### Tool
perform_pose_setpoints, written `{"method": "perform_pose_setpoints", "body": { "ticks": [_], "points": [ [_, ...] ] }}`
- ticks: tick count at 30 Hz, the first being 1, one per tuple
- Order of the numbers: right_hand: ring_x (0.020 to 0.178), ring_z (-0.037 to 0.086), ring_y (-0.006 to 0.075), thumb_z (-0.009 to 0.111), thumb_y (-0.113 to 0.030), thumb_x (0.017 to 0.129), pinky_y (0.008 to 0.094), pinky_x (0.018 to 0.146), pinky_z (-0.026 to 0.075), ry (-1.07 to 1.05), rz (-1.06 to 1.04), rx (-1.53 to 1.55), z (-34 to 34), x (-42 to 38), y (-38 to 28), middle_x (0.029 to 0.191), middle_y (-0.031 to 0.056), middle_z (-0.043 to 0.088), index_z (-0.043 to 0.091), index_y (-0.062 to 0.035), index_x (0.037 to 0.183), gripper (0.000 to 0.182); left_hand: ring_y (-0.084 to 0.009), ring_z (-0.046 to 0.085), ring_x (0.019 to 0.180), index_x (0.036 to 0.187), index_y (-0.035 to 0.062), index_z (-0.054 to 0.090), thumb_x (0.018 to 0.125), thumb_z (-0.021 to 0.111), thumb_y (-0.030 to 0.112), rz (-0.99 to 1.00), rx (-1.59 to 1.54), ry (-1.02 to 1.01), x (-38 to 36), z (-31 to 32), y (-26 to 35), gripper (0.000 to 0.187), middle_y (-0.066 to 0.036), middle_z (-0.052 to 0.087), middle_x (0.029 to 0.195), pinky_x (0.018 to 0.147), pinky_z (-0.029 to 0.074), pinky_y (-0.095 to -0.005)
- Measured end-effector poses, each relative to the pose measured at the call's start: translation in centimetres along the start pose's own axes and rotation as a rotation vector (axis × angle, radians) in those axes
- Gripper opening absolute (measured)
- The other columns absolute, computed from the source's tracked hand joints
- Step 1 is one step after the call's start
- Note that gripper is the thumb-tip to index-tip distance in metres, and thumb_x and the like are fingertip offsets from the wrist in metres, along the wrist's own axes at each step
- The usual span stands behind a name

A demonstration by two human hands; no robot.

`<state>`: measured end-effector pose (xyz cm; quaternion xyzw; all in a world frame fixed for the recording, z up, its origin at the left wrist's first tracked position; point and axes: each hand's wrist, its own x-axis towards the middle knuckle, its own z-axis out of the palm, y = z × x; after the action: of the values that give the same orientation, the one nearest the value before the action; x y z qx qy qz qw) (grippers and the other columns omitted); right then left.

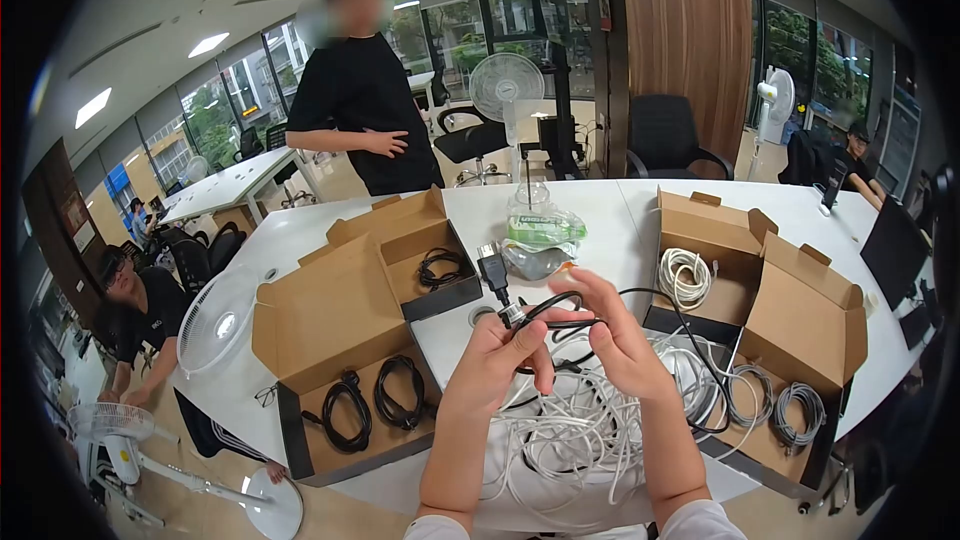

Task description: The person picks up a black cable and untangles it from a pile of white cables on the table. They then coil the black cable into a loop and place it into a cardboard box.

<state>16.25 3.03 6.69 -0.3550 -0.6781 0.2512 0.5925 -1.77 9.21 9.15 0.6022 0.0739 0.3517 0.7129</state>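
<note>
A black cable (571,324) with a wide flat plug (492,268), which looks like HDMI, is held up in front of me. My left hand (497,358) is closed on it just below the plug, which points upward. Loops of the cable run across to my right hand (628,352), whose thumb and fingers close around them; its fingertips are slightly blurred. From there the cable trails right, over the boxes' edge. Under both hands lies a tangled heap of white cables (570,440), with some black cable among it.
On the left, an open cardboard box (330,315) holds two coiled black cables; another box (400,230) behind holds one. Boxes (805,315) on the right contain grey and white coils. A green-and-clear plastic bag (540,240) sits mid-table. A person (365,110) stands across the table.
</note>
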Motion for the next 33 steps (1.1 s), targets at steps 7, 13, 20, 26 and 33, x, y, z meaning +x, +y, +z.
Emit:
{"method": "perform_pose_setpoints", "body": {
  "ticks": [7, 13, 20, 26, 33],
  "points": [
    [0.057, 0.056, 0.0235, 0.054, -0.01, 0.092, 0.034, 0.055, 0.043, 0.121, 0.088, -0.39, 0.1, 0.2, -1.9, 0.069, 0.0141, 0.059, 0.058, 0.0023, 0.103, 0.017, -0.0163, 0.061, 0.056, 0.092, -0.0047, 0.068, 0.087, 0.065, 0.036, 0.073, 0.675, 0.262, 0.4, -0.9, -0.6, 0.042, -0.01, 0.065, 0.065, 0.054, 0.048, -0.0264],
    [0.055, 0.055, 0.0312, 0.062, -0.012, 0.086, 0.0345, 0.052, 0.043, 0.099, -0.047, -0.696, -0.4, 0.0, -2.4, 0.067, 0.0158, 0.059, 0.062, 0.0025, 0.091, 0.015, -0.0217, 0.064, 0.063, 0.086, -0.0009, 0.067, 0.073, 0.079, 0.022, 0.346, 1.254, 0.65, -4.3, 2.3, 2.4, 0.029, -0.011, 0.065, 0.068, 0.059, 0.049, -0.03],
    [0.063, 0.061, 0.0317, 0.067, -0.016, 0.082, 0.038, 0.055, 0.047, -0.083, -0.144, -0.664, 0.8, -0.8, -3.6, 0.071, 0.0129, 0.062, 0.063, -0.0032, 0.089, 0.015, -0.0276, 0.063, 0.095, 0.118, -0.002, 0.057, 0.084, 0.067, 0.017, 0.439, 1.087, 0.317, -2.9, 4.2, 1.3, 0.04, -0.018, 0.063, 0.106, 0.083, 0.048, -0.0333],
    [0.058, 0.063, 0.0286, 0.074, -0.015, 0.076, 0.0338, 0.053, 0.048, 0.034, -0.06, -0.63, 0.2, -1.5, -3.6, 0.067, 0.0114, 0.063, 0.054, -0.0033, 0.095, 0.029, -0.0118, 0.049, 0.058, 0.102, -0.0019, 0.063, 0.092, 0.06, 0.02, -0.045, 0.841, -0.036, -1.9, 2.4, 1.2, 0.025, -0.008, 0.058, 0.068, 0.054, 0.041, -0.0269],
    [0.088, 0.062, 0.0332, 0.076, -0.038, 0.074, 0.0411, 0.081, 0.047, -0.138, 0.107, -0.748, -2.2, -1.2, -4.4, 0.089, 0.0158, 0.066, 0.057, -0.0016, 0.109, 0.054, -0.0065, 0.037, 0.056, 0.088, 0.0008, 0.06, 0.093, 0.059, 0.026, 0.166, 0.594, 0.301, -2.3, -1.0, 1.2, 0.025, 0.003, 0.046, 0.06, 0.051, 0.031, -0.0227]
  ]
}}
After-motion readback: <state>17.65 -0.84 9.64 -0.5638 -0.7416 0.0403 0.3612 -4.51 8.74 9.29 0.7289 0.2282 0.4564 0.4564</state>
